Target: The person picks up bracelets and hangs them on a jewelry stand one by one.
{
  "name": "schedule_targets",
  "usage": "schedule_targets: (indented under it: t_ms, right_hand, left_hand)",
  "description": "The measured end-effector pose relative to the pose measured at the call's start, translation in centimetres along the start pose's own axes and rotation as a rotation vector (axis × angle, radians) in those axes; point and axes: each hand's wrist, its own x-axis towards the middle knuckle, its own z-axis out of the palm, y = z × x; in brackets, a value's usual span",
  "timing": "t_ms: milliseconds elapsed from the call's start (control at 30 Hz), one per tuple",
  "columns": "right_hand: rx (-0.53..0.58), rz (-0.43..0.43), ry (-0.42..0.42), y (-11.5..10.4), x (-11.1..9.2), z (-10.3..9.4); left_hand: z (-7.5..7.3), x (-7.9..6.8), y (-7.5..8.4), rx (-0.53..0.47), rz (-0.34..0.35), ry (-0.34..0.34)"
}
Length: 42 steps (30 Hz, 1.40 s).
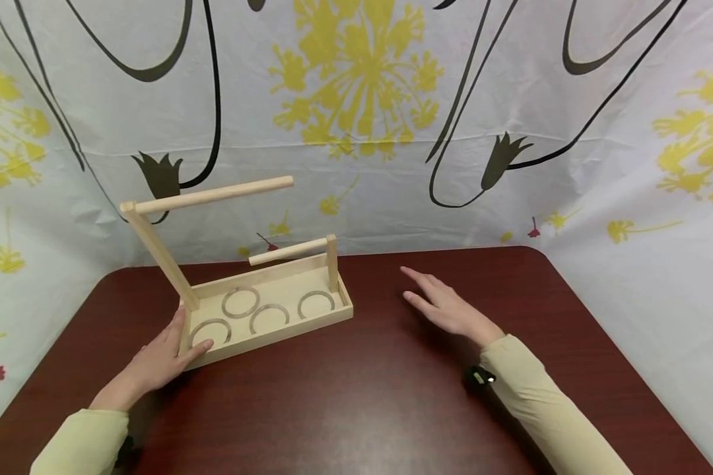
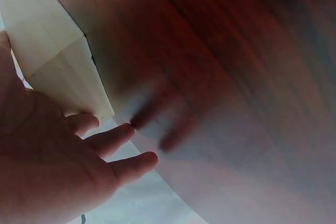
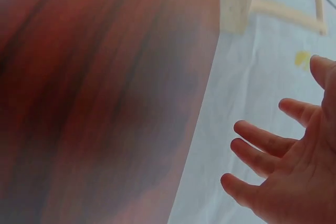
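In the head view a pale wooden stand [image 1: 285, 282] sits on the table's left half, a shallow tray with a tall post and long bar at left and a shorter post and bar at right. Several thin grey-brown rings [image 1: 269, 306] show on its floor; I cannot tell whether they are loose or marked. My left hand [image 1: 154, 359] rests at the tray's near left corner, thumb on the front wall, fingers along the end. The left wrist view shows those fingers [image 2: 126, 169] spread and fairly straight beside the wood. My right hand [image 1: 445, 309] hovers right of the stand, fingers extended, holding nothing.
A dark red-brown table [image 1: 344, 396] with rounded far corners lies under everything. Behind it and at both sides hangs a white cloth [image 1: 392, 218] with yellow and grey plant prints. A small black device [image 1: 480, 377] is strapped at the right wrist.
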Motion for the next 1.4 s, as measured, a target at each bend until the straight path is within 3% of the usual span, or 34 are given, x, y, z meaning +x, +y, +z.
schedule_targets:
  t_ms: [200,400,633,867,1133,1400]
  right_hand:
    - [0.002,-0.045,-0.061,-2.6,3.5,2.6]
    - [0.069,-0.06,-0.2,-4.9,7.3,4.5]
    - [0.166,-0.061,-0.303,-5.7,9.5,5.8]
    - [0.06,0.023,-0.369,-5.7,9.8,6.3]
    - [-0.022,0.103,-0.413,-4.9,8.7,6.4]
    - [-0.086,0.174,-0.382,-4.2,6.4,6.0]
  left_hand:
    - [-0.3,0.0,-0.2,-0.058,0.043,-0.01]
    - [-0.1,0.0,-0.2,-0.093,0.046,-0.001]
    - [0.2,0.0,-0.1,-0.107,0.048,0.021]
    - [-0.2,0.0,0.0,-0.087,0.041,-0.002]
    - [0.3,0.2,0.7,-0.05,-0.087,-0.048]
    - [0.9,0.8,1.8,-0.057,-0.02,-0.023]
